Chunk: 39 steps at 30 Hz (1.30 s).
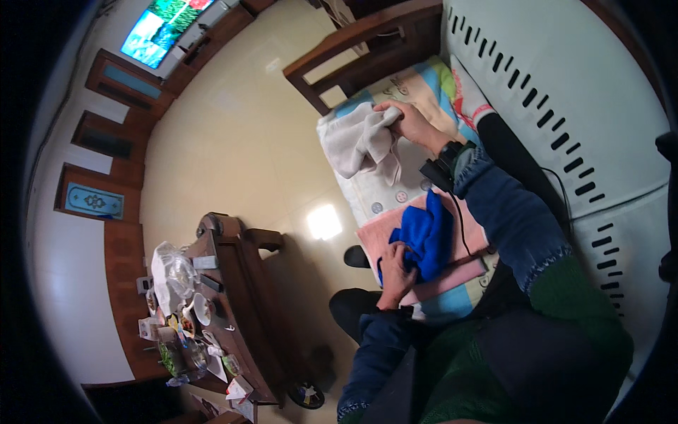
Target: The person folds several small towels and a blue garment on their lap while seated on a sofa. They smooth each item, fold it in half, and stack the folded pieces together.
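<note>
My right hand (416, 124) grips a bunched white cloth (352, 143) by its upper right part, over the far end of a patterned padded seat. Nearer to me, my left hand (396, 275) rests on the left edge of a crumpled blue cloth (426, 233), its fingers bent over the fabric; whether they pinch it is hard to see. The blue cloth lies on a pink towel (371, 238). A folded pink cloth strip (450, 280) is beside the towel, close to my lap.
A wooden armrest (365, 32) bounds the seat's far end, and a pale slotted panel (551, 79) its right side. Across the tiled floor, a dark wooden table (238, 312) holds bowls, a plastic bag and several small items. A black cable (462, 222) crosses the towel.
</note>
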### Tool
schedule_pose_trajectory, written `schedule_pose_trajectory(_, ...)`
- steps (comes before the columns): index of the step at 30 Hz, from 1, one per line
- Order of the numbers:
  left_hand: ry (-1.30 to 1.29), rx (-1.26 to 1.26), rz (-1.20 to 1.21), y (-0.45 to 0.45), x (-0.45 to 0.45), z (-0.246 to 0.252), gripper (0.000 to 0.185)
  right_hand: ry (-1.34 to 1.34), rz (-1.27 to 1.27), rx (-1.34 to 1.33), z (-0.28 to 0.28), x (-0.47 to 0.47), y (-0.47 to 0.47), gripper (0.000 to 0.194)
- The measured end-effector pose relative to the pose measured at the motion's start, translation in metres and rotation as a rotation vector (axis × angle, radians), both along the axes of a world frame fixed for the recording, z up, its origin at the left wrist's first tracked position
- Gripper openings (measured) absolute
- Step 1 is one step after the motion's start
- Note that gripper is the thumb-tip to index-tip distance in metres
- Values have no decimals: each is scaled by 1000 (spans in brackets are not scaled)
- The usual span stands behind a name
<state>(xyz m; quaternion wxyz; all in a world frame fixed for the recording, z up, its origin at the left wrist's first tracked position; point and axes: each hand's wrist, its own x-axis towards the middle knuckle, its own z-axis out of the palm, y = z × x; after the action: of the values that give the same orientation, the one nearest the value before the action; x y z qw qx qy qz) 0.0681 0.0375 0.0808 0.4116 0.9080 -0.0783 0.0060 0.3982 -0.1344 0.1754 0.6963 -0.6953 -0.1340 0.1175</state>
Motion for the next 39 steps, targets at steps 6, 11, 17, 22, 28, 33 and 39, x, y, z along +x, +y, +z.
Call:
schedule_pose_trajectory(6, 15, 15, 13, -3, 2, 6, 52, -508, 38, -1005, -74, -43, 1, 71)
schedule_pose_trajectory(11, -27, 10, 8, -3, 6, 5, 52, -334, 256, -1194, -85, -52, 15, 78)
schedule_pose_trajectory(17, -43, -26, 10, -1, 4, -4, 49, -437, 205, -889, -48, -90, -16, 57)
schedule_pose_trajectory(22, 33, 5, -6, 0, 6, 11, 53, -615, 276, -653, -37, -211, -54, 59)
schedule_pose_trajectory(28, -167, 115, 54, 14, -30, 62, 68, -474, 219, -940, -30, -261, -96, 78)
schedule_pose_trajectory(33, -121, 148, 175, 4, -65, 65, 56, -662, 107, -1069, -50, -250, -100, 64)
schedule_pose_trajectory(39, -195, 166, 295, 26, -21, 73, 14, -672, 14, -699, -22, -220, -89, 27)
